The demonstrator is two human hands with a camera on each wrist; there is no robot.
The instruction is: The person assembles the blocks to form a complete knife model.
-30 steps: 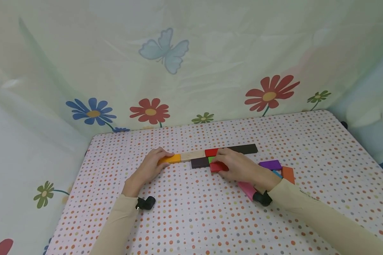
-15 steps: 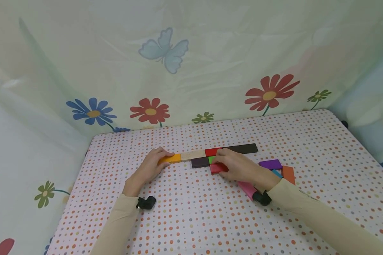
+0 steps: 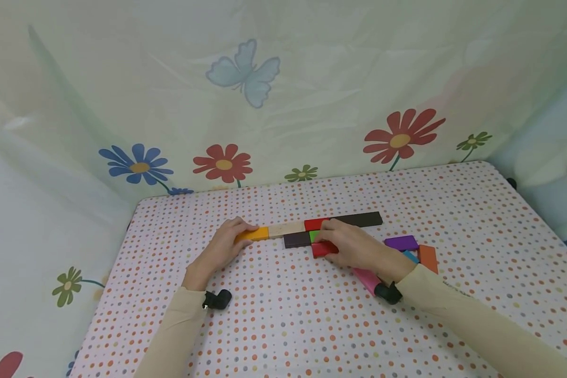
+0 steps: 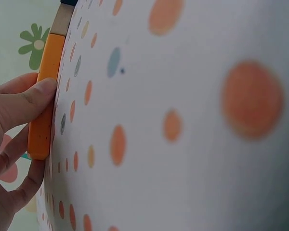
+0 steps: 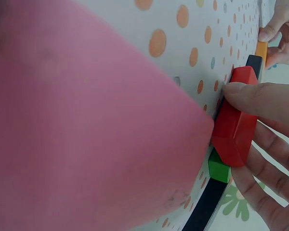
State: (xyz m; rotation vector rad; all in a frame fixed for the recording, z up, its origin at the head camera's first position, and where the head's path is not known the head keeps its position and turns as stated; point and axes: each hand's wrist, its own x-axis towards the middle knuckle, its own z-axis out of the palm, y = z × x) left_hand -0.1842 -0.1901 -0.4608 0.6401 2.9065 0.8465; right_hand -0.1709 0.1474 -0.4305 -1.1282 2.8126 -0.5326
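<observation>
My left hand (image 3: 224, 244) grips the yellow-orange block (image 3: 260, 234) at the left end of a row; the left wrist view shows thumb and fingers along the block's sides (image 4: 50, 57). That row continues with a plain wooden block (image 3: 285, 229), a red block (image 3: 315, 224) and black (image 3: 359, 219) at the right end. In front lie a dark block (image 3: 296, 240) and a green block (image 3: 314, 237), partly hidden. My right hand (image 3: 352, 244) pinches a second red block (image 5: 238, 115) between thumb and fingers, and it overlaps the green block (image 5: 218, 167) in the right wrist view.
Beside the right forearm lie a pink block (image 3: 367, 281), a purple block (image 3: 401, 242), a blue block (image 3: 411, 256) and an orange block (image 3: 427, 258). The pink one looms large in the right wrist view. A dotted cloth (image 3: 274, 325) covers the table, with a flowered curtain (image 3: 312, 94) behind.
The red block in my right hand has shifted very slightly toward the person. My left hand stays in place on the yellow-orange block.
</observation>
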